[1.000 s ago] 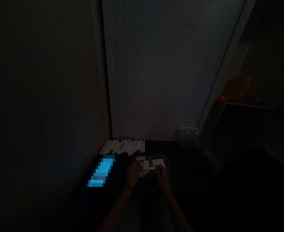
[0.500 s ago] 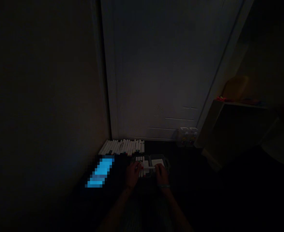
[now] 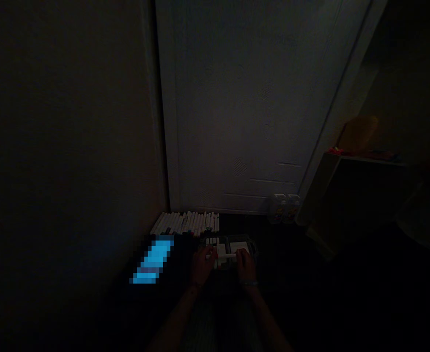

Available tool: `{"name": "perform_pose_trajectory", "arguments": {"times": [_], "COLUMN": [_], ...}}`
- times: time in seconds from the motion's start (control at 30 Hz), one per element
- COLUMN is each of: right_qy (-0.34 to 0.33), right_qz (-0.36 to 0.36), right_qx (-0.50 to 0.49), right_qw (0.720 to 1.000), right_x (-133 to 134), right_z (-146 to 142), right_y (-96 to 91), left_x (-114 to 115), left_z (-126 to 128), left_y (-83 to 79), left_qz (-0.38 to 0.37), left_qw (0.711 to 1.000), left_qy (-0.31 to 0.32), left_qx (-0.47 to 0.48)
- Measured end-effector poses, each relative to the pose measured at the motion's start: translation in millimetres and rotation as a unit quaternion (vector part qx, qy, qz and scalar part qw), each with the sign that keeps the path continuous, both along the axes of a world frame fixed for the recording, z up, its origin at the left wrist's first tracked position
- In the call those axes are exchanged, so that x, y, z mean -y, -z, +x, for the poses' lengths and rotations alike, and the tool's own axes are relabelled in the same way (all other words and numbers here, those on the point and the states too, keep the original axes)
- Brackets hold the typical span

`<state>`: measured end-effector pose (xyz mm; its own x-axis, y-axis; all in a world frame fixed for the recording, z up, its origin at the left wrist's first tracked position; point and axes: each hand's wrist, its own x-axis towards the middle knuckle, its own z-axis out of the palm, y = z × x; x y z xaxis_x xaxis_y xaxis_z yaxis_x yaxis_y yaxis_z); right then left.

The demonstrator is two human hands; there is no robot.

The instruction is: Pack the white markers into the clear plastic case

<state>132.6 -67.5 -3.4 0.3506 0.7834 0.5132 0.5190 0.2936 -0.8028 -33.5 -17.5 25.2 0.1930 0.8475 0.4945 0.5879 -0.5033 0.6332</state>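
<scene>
The room is very dark. My left hand [image 3: 202, 264] and my right hand [image 3: 245, 264] are held close together over a small open case [image 3: 246, 243] of white markers on the floor. Between them they grip a white marker [image 3: 225, 255] lying crosswise, the left hand closed on its left end and the right hand on its right end. A row of white markers [image 3: 187, 222] lies side by side on the floor just beyond the case, against the foot of a door [image 3: 251, 107].
A glowing blue screen [image 3: 152, 260] lies on the floor left of my hands. Two small containers [image 3: 286, 207] stand at the door's bottom right corner. A low shelf unit [image 3: 350, 190] holding some objects is on the right. A dark wall fills the left.
Both hands stay on the white marker over the case, with only slight shifts. The view has wobbled a little.
</scene>
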Motion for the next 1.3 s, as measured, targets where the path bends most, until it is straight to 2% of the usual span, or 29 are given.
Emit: {"name": "perform_pose_trajectory", "arguments": {"times": [0.2, 0.5, 0.83, 1.03, 1.3], "right_qy": [-0.022, -0.031, 0.01, 0.016, 0.004], "right_qz": [0.0, 0.014, -0.01, 0.002, -0.017], "right_qx": [-0.011, -0.019, -0.002, 0.0, 0.009], "right_qw": [1.0, 0.999, 1.0, 1.0, 1.0], "right_x": [4.2, 4.6, 4.8, 9.6, 2.9], "right_z": [-1.1, -2.2, -3.7, -8.1, -1.1], "right_y": [-6.9, -8.3, -10.1, -22.1, -5.4], "left_x": [-1.6, -5.9, 5.4, 3.4, -3.3], "left_z": [0.0, -1.4, -0.7, -0.5, 1.0], "left_y": [2.9, 9.5, -8.5, -5.1, 6.0], "left_qz": [0.013, -0.038, -0.028, -0.039, -0.018], "left_qw": [1.0, 0.998, 0.998, 0.998, 0.998], "left_qy": [-0.013, 0.001, -0.02, -0.007, -0.005], "left_qx": [0.0, 0.059, 0.049, 0.053, 0.053]}}
